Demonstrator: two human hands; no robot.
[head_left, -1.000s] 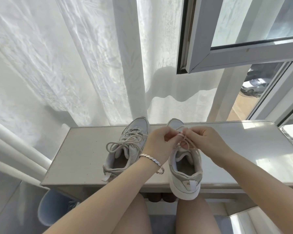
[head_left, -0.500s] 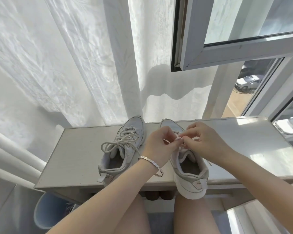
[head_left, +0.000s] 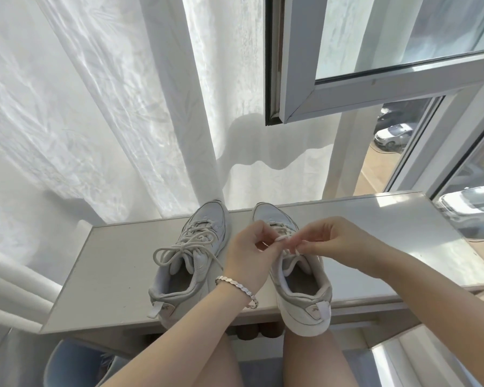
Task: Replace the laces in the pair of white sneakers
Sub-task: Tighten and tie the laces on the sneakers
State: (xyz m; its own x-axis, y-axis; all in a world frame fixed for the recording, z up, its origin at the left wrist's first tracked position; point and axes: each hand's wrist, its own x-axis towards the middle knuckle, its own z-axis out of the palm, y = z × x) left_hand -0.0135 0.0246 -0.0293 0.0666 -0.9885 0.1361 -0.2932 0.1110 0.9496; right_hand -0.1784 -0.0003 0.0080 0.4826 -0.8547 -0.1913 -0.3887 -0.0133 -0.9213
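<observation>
1. Since half a second ago both hands have stayed over the right sneaker (head_left: 301, 286). My fingertips still meet above its tongue, and the spare fingers of my right hand (head_left: 338, 247) have lifted and spread a little.
2. A pale blue bin (head_left: 65, 364) stands at the lower left of the frame, under the ledge (head_left: 109, 275). What lies in it is too dim to tell.
3. Each sneaker's mouth faces me and shows only a grey insole.
4. My left hand (head_left: 250, 259) pinches the lace (head_left: 277, 227) between thumb and forefinger. My right hand pinches it too, fingertip to thumb, and the two pinches almost touch.
5. That lace sits at centre frame, over the upper eyelets of the right sneaker, directly under my fingers. The strand in the pinch itself is too thin to follow.
6. The right sneaker lies toe away from me, its heel hanging over the ledge's near edge above my knee.
7. The left sneaker (head_left: 190, 266) rests just beside it, left of centre and apart from my hands, its cream bow (head_left: 179, 248) tied and loose.
8. Both sneakers are white with greyish panels and a small tab at the heel.
9. A beaded bracelet (head_left: 235, 284) circles my left wrist.
10. A white curtain (head_left: 95, 121) fills the upper left, and an open window sash (head_left: 347, 90) the upper right.
</observation>
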